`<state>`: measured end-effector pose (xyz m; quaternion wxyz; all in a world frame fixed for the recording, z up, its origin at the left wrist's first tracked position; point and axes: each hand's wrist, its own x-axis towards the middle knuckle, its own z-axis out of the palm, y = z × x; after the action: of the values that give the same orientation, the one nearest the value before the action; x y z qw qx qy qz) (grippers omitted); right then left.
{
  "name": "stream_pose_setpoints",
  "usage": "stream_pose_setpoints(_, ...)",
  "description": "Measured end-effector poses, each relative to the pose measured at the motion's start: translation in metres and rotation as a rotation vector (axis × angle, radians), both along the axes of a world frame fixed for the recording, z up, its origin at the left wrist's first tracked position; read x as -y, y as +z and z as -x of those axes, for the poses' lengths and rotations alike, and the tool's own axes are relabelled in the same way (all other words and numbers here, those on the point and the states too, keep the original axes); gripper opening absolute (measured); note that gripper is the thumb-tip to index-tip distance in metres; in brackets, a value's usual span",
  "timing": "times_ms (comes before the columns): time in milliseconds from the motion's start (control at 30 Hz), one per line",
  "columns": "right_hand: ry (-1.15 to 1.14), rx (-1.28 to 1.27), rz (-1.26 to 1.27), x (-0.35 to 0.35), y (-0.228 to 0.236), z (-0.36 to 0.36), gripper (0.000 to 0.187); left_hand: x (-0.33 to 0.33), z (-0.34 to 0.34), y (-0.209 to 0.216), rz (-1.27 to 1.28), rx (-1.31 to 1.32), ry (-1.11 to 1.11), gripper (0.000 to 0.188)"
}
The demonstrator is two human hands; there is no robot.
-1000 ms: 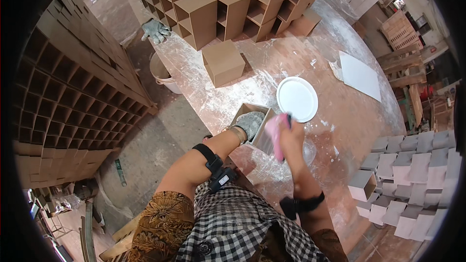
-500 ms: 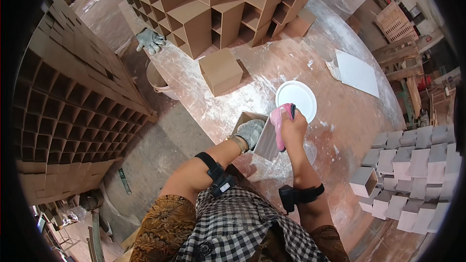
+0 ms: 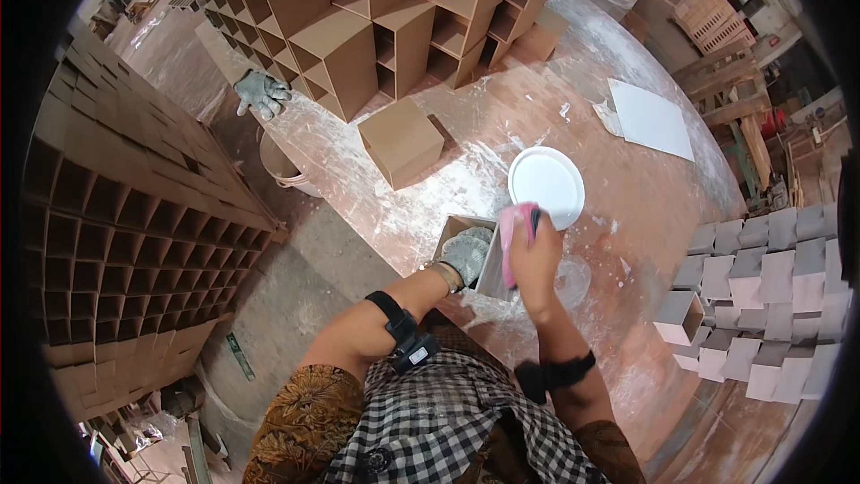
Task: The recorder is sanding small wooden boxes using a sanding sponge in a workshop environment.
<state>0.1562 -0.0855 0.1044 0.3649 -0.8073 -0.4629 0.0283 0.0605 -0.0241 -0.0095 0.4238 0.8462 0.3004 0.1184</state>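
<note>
In front of me a small open-topped brown cardboard box (image 3: 459,222) stands near the table edge, its right side coated whitish. My left hand (image 3: 466,255), in a grey work glove, is inside the box opening and grips it; some fingers are hidden by the walls. My right hand (image 3: 537,260) is bare and closed around a soft pink pad (image 3: 512,242) with a dark edge. It presses the pad at the coated right side of the box. Just beyond that hand lies a round white plastic lid or shallow dish (image 3: 548,181).
Another brown box (image 3: 401,139) stands farther off, before tall stacked open boxes (image 3: 345,58). A grey glove (image 3: 262,94) lies at the table's left edge, above a bucket (image 3: 285,166). Box stacks (image 3: 134,215) rise at left; whitish boxes (image 3: 761,305) stand right. A white sheet (image 3: 652,119) lies far right.
My right hand and the pink pad have moved a little toward me along the box's side. My left hand stays in the box. The view has shifted slightly.
</note>
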Motion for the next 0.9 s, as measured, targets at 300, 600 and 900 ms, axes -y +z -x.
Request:
stream_pose_setpoints(300, 0.191, 0.078, -0.047, 0.015, 0.004, 0.015, 0.033, -0.013, -0.018, -0.097, 0.125, 0.143, 0.007, 0.031)
stream_pose_setpoints(600, 0.705, -0.028, -0.071, 0.068, -0.005, 0.013, 0.044, -0.005, 0.020, 0.002, -0.097, 0.016, -0.073, 0.035)
stream_pose_setpoints(900, 0.555, 0.144, -0.199, 0.008, -0.013, -0.005, 0.041, -0.008, 0.022, -0.075, -0.009, 0.209, -0.170, 0.035)
